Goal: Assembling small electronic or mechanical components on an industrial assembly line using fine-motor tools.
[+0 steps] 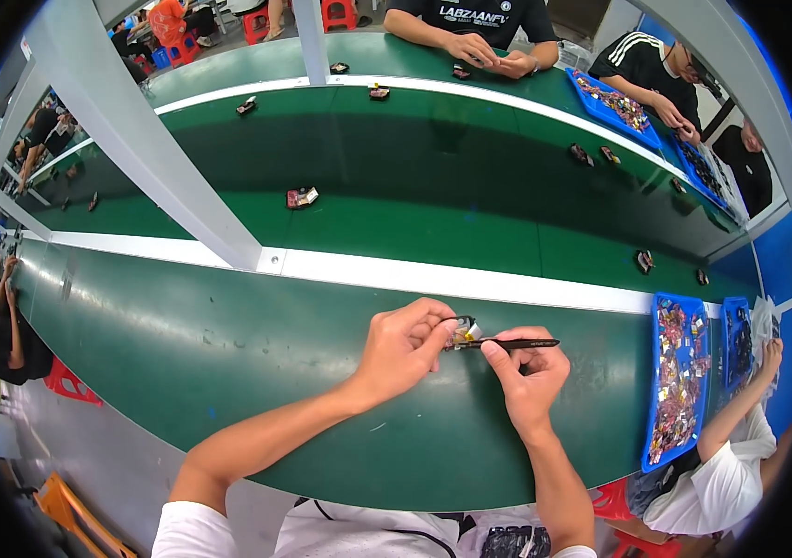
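Pinched between the thumb and fingertips of the left hand point(403, 349) is a small silvery and yellowish component with a thin dark wire point(464, 330) looping off it, held just above the near green bench top point(228, 363) and right in front of the person's chest. The right hand point(526, 367) is closed in a pen-like grip on a slim black tweezer-like tool point(512, 343), its tip pressed to the component's right side.

As a judgement, the part could slip or twist out of the pinch, because it is tiny and only fingertips steady it while the tool pushes sideways; a dropped piece could skid over the smooth top. The thin wire could also be snagged or bent by the tool tip. The component itself looks metallic with a pale yellow face; finer detail is too small to tell.

At right, a blue plastic tray point(649, 391) heaped with small mixed parts sits beside a neighbour in a white shirt point(740, 465). Beyond the white rail point(470, 279) lies a dark green conveyor belt point(433, 186) carrying scattered small assemblies, one red and white point(302, 196). Across it, other people work at the far bench with more blue trays point(614, 107).
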`<action>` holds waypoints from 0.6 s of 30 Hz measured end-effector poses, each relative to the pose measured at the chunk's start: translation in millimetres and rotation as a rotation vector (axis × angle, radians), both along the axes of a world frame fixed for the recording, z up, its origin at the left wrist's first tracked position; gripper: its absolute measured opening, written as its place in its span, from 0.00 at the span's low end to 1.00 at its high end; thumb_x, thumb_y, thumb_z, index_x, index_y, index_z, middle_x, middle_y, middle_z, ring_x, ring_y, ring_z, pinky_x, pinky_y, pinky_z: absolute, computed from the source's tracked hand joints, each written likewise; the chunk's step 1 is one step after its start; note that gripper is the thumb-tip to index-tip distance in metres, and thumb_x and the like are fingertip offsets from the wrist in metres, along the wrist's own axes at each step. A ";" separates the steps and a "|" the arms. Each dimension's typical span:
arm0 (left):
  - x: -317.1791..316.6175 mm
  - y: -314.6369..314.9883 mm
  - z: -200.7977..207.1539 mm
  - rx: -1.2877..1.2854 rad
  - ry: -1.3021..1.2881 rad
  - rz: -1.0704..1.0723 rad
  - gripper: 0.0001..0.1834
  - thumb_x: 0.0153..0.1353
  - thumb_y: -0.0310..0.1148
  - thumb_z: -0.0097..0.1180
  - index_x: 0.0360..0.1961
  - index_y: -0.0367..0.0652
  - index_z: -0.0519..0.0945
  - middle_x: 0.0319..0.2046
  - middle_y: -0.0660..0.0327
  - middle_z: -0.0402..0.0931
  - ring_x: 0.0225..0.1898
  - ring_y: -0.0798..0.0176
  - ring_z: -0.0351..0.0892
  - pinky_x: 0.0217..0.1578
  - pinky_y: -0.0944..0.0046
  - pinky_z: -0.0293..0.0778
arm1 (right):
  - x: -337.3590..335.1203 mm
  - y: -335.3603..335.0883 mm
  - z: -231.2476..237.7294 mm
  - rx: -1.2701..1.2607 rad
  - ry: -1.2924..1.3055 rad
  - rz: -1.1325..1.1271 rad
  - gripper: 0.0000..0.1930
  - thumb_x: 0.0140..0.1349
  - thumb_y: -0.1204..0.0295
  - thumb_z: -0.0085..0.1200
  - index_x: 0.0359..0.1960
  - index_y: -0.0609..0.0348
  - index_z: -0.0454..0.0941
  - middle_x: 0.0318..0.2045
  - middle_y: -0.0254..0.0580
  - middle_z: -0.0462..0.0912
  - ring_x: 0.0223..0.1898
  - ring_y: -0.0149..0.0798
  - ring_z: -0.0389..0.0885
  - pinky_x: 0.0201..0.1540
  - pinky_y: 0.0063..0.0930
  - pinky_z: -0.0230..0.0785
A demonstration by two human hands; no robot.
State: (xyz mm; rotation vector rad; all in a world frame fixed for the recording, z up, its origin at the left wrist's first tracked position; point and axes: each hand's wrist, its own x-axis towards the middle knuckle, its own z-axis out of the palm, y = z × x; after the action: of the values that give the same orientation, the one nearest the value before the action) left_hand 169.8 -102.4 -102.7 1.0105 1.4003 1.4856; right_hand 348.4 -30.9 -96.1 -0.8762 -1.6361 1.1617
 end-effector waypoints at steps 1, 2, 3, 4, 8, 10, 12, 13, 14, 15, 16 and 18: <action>0.1 -0.1 0.3 0.003 0.012 0.000 0.07 0.69 0.23 0.57 0.45 0.30 0.80 0.31 0.58 0.84 0.20 0.74 0.79 0.17 0.73 0.70 | 0.6 0.1 -0.7 -0.002 -0.003 0.001 0.08 0.57 0.82 0.70 0.35 0.65 0.83 0.19 0.24 0.76 0.16 0.13 0.62 0.20 0.13 0.49; 0.2 -0.5 1.1 0.001 0.010 0.001 0.07 0.69 0.23 0.57 0.45 0.30 0.80 0.31 0.58 0.84 0.20 0.74 0.79 0.17 0.73 0.70 | 1.1 -0.1 -1.1 0.022 -0.017 0.004 0.08 0.57 0.81 0.71 0.34 0.65 0.83 0.18 0.23 0.75 0.16 0.14 0.61 0.19 0.14 0.48; 0.9 0.4 1.5 -0.006 0.012 -0.001 0.07 0.69 0.23 0.57 0.44 0.30 0.80 0.31 0.58 0.84 0.20 0.74 0.79 0.17 0.73 0.70 | 2.0 0.8 -2.1 0.042 -0.029 0.006 0.08 0.56 0.81 0.71 0.34 0.65 0.83 0.16 0.23 0.74 0.15 0.14 0.61 0.19 0.14 0.47; 1.6 1.3 1.4 -0.014 0.014 -0.003 0.07 0.70 0.23 0.57 0.44 0.30 0.80 0.31 0.58 0.84 0.20 0.73 0.79 0.17 0.73 0.70 | 2.6 1.4 -2.6 0.037 -0.031 0.005 0.08 0.56 0.81 0.71 0.34 0.65 0.83 0.16 0.23 0.74 0.15 0.14 0.61 0.19 0.14 0.47; 2.4 1.1 -0.6 -0.009 0.004 -0.001 0.07 0.70 0.23 0.57 0.45 0.30 0.79 0.31 0.58 0.84 0.20 0.73 0.79 0.17 0.73 0.70 | 0.2 -1.6 -0.1 0.060 -0.062 0.024 0.08 0.56 0.81 0.71 0.34 0.65 0.84 0.16 0.22 0.74 0.15 0.13 0.60 0.19 0.14 0.47; 1.2 1.0 -0.5 -0.016 -0.015 -0.006 0.08 0.70 0.23 0.56 0.46 0.29 0.78 0.31 0.57 0.84 0.21 0.72 0.80 0.17 0.72 0.71 | 0.0 -1.8 1.6 0.038 -0.054 0.021 0.08 0.57 0.81 0.71 0.35 0.65 0.83 0.16 0.22 0.73 0.15 0.13 0.60 0.19 0.14 0.47; 1.3 0.8 0.2 -0.009 -0.029 -0.019 0.08 0.70 0.23 0.56 0.47 0.29 0.78 0.32 0.57 0.84 0.21 0.72 0.80 0.17 0.72 0.72 | 1.7 -1.0 2.8 -0.089 0.014 0.046 0.08 0.57 0.81 0.70 0.36 0.64 0.83 0.18 0.22 0.75 0.16 0.13 0.61 0.20 0.13 0.48; 1.6 0.8 0.5 -0.002 -0.044 -0.030 0.08 0.71 0.23 0.55 0.47 0.29 0.77 0.33 0.56 0.83 0.22 0.71 0.80 0.17 0.72 0.73 | 2.1 -1.1 3.4 -0.089 0.014 0.044 0.08 0.57 0.81 0.70 0.36 0.64 0.83 0.18 0.22 0.75 0.16 0.13 0.61 0.20 0.13 0.48; 1.9 0.9 0.7 -0.002 -0.044 -0.033 0.08 0.71 0.23 0.55 0.47 0.29 0.77 0.33 0.56 0.83 0.22 0.71 0.80 0.17 0.72 0.73 | 2.5 -1.2 3.9 -0.148 0.033 0.044 0.08 0.58 0.82 0.70 0.36 0.65 0.82 0.20 0.23 0.76 0.17 0.13 0.62 0.21 0.13 0.48; 2.1 0.9 0.6 0.008 -0.048 -0.042 0.08 0.71 0.22 0.55 0.48 0.29 0.77 0.33 0.56 0.83 0.22 0.71 0.81 0.17 0.71 0.74 | 2.5 -1.6 4.6 -0.208 0.052 0.043 0.08 0.59 0.82 0.69 0.37 0.65 0.82 0.22 0.24 0.78 0.19 0.13 0.63 0.21 0.13 0.49; 2.2 1.1 0.5 0.019 -0.053 -0.051 0.08 0.71 0.22 0.54 0.48 0.29 0.77 0.33 0.56 0.83 0.22 0.70 0.81 0.17 0.71 0.75 | 2.2 -2.3 8.1 -0.209 0.053 0.039 0.08 0.59 0.82 0.69 0.37 0.65 0.82 0.22 0.24 0.78 0.19 0.13 0.63 0.21 0.13 0.49; 2.0 0.7 -0.6 0.037 -0.052 -0.056 0.08 0.71 0.21 0.54 0.49 0.29 0.76 0.33 0.56 0.83 0.22 0.70 0.81 0.18 0.71 0.75 | 0.6 -3.8 16.7 -0.370 0.047 0.038 0.08 0.60 0.82 0.68 0.38 0.66 0.82 0.25 0.28 0.80 0.22 0.14 0.68 0.23 0.12 0.55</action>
State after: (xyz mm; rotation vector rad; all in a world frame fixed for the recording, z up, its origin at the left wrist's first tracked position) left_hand 171.8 -101.7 -103.3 1.0188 1.3023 1.4909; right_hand 349.0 -34.7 -79.5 -1.0415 -1.4267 1.5297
